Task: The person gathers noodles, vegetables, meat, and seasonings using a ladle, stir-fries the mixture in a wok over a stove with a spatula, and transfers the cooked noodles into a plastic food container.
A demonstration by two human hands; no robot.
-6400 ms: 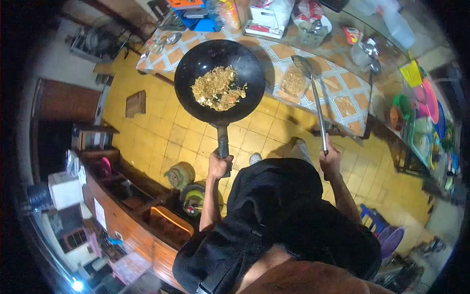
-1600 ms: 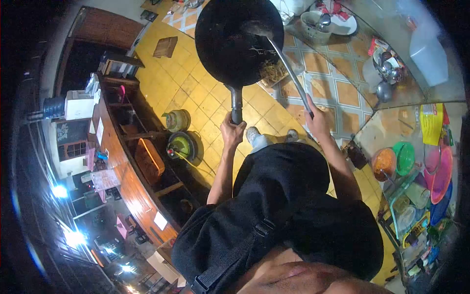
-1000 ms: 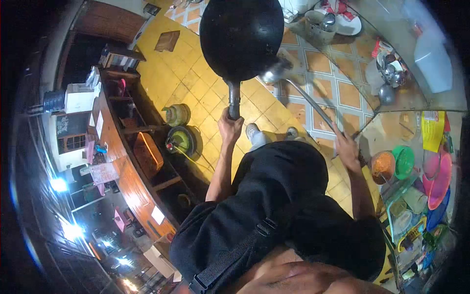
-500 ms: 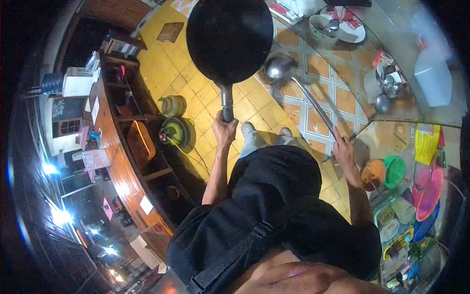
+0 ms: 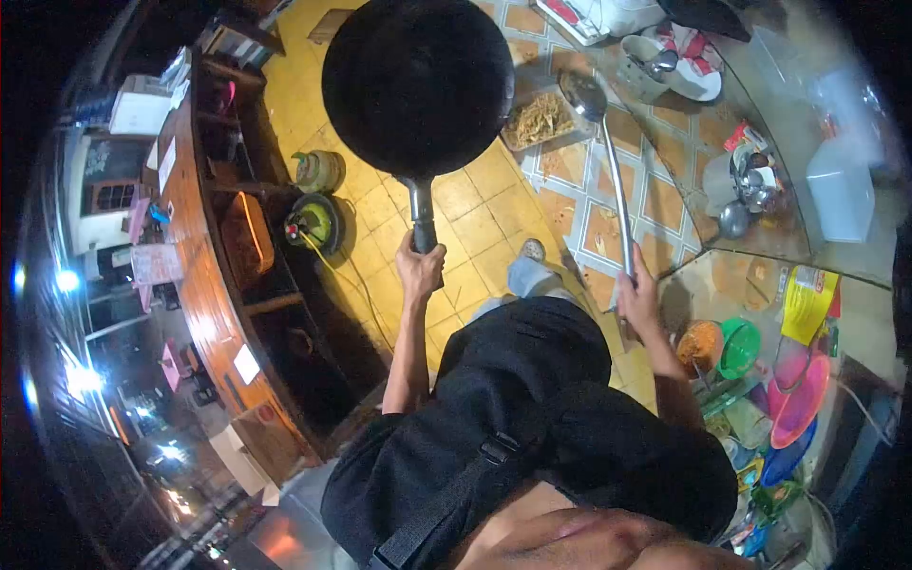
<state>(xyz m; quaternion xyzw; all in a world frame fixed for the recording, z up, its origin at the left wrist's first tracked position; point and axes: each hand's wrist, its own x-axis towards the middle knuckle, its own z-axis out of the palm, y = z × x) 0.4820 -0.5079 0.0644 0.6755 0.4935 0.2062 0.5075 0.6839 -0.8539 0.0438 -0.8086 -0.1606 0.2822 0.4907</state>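
Observation:
My left hand [image 5: 419, 270] grips the handle of a large black wok [image 5: 416, 84], held out in front of me above the yellow tiled floor. The wok's dark surface shows no food. My right hand [image 5: 637, 300] holds the long handle of a metal ladle [image 5: 608, 157]; its bowl hangs over the tiled table [image 5: 665, 190]. Just left of the ladle's bowl, a heap of fried noodles [image 5: 540, 116] lies on a sheet on that table.
Two green gas cylinders [image 5: 314, 217] stand on the floor beside a wooden counter [image 5: 204, 256] at left. Metal pots, a white jug [image 5: 836, 185] and dishes crowd the table's far side. Coloured plastic bowls [image 5: 750, 347] sit at right. My black jacket fills the lower middle.
The wok swung left and away from the table. The ladle moved from beside the wok to above the table near the noodles. My view turned further left.

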